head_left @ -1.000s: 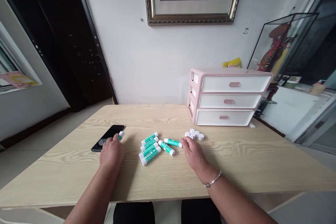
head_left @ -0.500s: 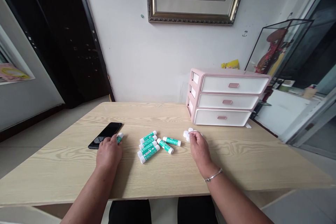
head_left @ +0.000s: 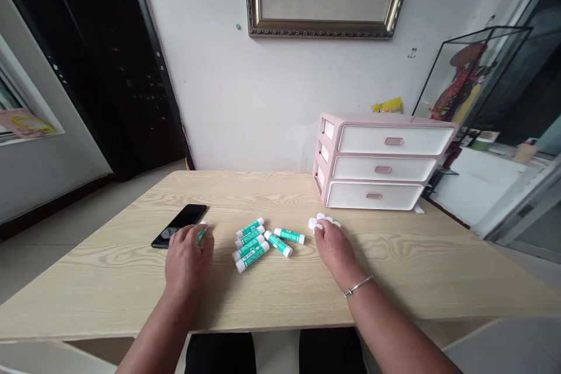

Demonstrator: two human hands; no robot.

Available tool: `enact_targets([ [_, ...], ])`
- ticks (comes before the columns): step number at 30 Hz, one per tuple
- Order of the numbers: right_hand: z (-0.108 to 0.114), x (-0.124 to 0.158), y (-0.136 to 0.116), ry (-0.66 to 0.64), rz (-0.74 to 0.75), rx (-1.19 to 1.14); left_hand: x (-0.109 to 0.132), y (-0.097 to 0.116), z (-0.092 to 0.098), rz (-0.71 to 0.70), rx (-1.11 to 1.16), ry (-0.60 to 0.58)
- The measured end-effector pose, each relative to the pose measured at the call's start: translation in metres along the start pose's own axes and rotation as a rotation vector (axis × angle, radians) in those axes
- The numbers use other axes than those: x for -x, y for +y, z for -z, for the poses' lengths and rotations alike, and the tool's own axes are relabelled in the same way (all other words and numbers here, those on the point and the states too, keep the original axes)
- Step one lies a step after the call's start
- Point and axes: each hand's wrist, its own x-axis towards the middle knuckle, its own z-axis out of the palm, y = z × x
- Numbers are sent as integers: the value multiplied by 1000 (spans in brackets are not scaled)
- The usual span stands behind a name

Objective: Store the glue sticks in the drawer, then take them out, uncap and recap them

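Note:
My left hand is closed around a green-and-white glue stick, most of which the fingers hide. It is just in front of the black phone. To the right of it lie several more glue sticks with white ends, some side by side and two at angles nearer the middle. My right hand reaches over a small cluster of round white caps. Its thumb and fingers are pinched on one white cap at the near side of the cluster.
A black phone lies on the left of the wooden table. At the back right stands a pink-and-white drawer unit with a yellow packet behind its top. A framed picture hangs on the wall.
My left hand has shifted right and turned with the glue stick. My right hand has come down slightly toward me, and more of the caps show. The view has drifted a little.

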Motion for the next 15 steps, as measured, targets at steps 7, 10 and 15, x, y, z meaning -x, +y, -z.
enact_targets([
  [7,3,0,-4,-61,13,94,36,36,-5,-160,211,-104],
  [10,4,1,-5,-79,12,110,46,58,-5,-277,187,-152],
  [15,9,3,-10,-122,-18,154,51,89,5,-338,16,-249],
])
